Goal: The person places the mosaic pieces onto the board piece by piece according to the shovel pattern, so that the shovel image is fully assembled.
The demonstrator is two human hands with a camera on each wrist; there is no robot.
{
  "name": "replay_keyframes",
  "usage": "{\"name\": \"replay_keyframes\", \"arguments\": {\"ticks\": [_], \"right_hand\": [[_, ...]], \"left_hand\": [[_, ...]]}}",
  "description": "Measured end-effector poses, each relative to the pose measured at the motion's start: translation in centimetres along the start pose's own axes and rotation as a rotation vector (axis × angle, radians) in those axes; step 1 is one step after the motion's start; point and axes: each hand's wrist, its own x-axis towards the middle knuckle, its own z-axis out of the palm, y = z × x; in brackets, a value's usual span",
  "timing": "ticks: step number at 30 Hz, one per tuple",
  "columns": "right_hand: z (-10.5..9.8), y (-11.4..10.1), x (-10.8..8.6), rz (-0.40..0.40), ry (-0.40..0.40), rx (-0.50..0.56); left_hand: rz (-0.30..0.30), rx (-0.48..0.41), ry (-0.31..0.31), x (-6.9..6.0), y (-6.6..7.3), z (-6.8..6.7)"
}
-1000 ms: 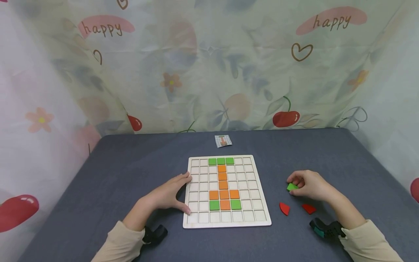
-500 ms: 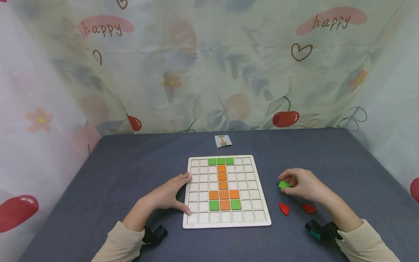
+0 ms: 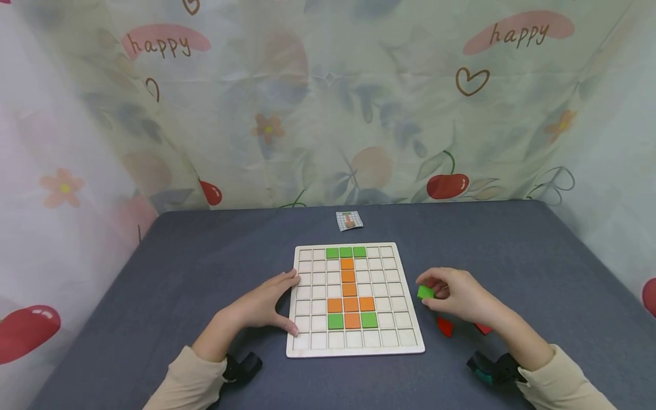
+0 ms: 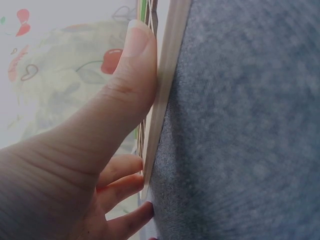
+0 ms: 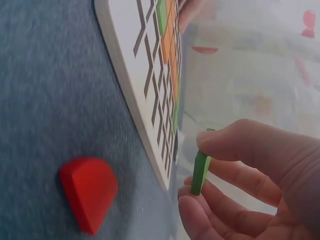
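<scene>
A white grid board [image 3: 336,340] lies on the table. Green tiles [image 3: 335,321] and orange tiles [image 3: 351,290] fill some of its squares. My left hand [image 3: 261,304] rests on the board's left edge, thumb and fingers spread apart. In the left wrist view its thumb [image 4: 132,82] lies along the board's rim. Just off the board's right side, my right hand [image 3: 453,293] pinches a green tile [image 3: 425,292] between thumb and fingertips. The right wrist view shows that tile [image 5: 201,172] edge-on, apart from the board.
Below my right hand lie two red wedge-shaped pieces, one [image 3: 445,327] nearer the board and another [image 3: 483,328] partly hidden by the wrist. A small printed card [image 3: 349,220] with a grid pattern sits behind the board. A patterned curtain [image 3: 328,102] hangs at the table's far edge.
My right hand has moved left toward the board, carrying the green tile, and now partly covers the right red piece. The left hand and the board have stayed in place.
</scene>
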Motion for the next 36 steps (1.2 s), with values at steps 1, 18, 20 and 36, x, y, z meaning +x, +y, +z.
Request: {"name": "replay_keyframes", "arguments": {"ticks": [1,18,20,36], "right_hand": [[0.1,-0.2,0.0,0.003,-0.005,0.003],[1.2,-2.4,0.2,-0.101,-0.053,0.034],[1.3,-2.6,0.2,-0.098,-0.057,0.038],[2.8,-3.8,0.2,-0.094,-0.101,0.081]], "left_hand": [[0.001,-0.001,0.002,0.0,0.0,0.0],[0.009,0.001,0.004,-0.1,0.1,-0.1],[0.007,-0.001,0.005,-0.1,0.1,-0.2],[0.002,0.003,0.001,-0.1,0.2,-0.2]]}}
